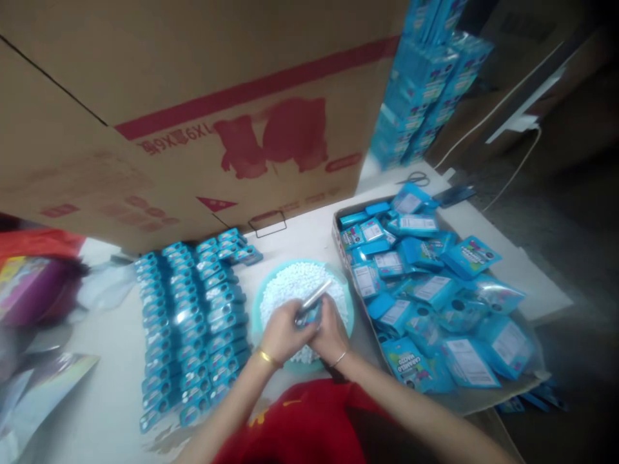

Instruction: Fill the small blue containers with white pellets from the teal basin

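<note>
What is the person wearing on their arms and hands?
Both forearms are bare, with no sleeves or gloves showing. The left hand has a gold-coloured bangle on its wrist. The right hand has a thinner, paler bracelet on its wrist. A red top with some yellow marking shows below the arms.

The light is dim and bluish. The right side of the frame falls into dark shadow, edges bend with wide-angle distortion, and everything looks soft.

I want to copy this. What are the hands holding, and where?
Both hands, left hand and right hand, clasp a small blue packet by its sides, over the bowl.
</note>
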Demonstrator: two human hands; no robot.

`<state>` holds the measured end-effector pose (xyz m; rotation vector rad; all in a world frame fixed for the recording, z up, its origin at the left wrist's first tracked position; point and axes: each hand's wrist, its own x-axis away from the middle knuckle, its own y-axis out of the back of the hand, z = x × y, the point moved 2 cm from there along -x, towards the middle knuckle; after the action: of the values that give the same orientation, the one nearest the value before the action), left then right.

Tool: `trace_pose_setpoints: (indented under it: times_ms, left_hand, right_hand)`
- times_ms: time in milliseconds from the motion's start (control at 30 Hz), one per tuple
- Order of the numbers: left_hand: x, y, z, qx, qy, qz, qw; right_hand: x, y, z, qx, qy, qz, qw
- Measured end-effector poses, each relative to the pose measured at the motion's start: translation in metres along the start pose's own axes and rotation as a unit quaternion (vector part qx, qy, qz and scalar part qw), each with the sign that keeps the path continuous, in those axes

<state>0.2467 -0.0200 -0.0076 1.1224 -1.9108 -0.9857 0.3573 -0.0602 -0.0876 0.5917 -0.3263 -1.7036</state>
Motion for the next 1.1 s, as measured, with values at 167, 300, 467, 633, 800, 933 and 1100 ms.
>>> trace_pose_setpoints:
  times_ms: [167,300,467,633,800,933,1100]
  left_hand:
    - [-0.022,0.018,0.018,-0.058,-0.021,-0.065,0.996]
    - [-0.05,0.061,0.073,-0.14,0.021,-0.135,0.981]
    - [-0.091,0.067,0.166,-0.222,0.073,-0.069,0.97]
    - [-0.117,0.046,0.228,-0.259,0.116,0.006,0.959]
    - [-0.11,0.033,0.231,-0.206,0.152,-0.08,0.963]
    - [-0.072,0.021,0.196,-0.066,0.039,-0.086,0.993]
    - [0.008,0.0,0.145,0.004,-0.057,0.097,0.994]
  right_hand:
    - [-0.038,0.04,-0.03,-0.008,0.061,0.034,0.998]
    - [-0.084,0.093,-0.094,0.092,0.014,-0.035,0.995]
    - [-0.106,0.105,-0.158,0.24,-0.058,0.07,0.967]
    - [-0.108,0.093,-0.163,0.217,-0.077,0.098,0.968]
    - [-0.113,0.111,-0.161,0.072,-0.159,0.07,0.982]
    - [-0.11,0.138,-0.151,-0.156,-0.315,-0.046,0.935]
    - [-0.091,0.149,-0.109,-0.431,-0.415,-0.07,0.798]
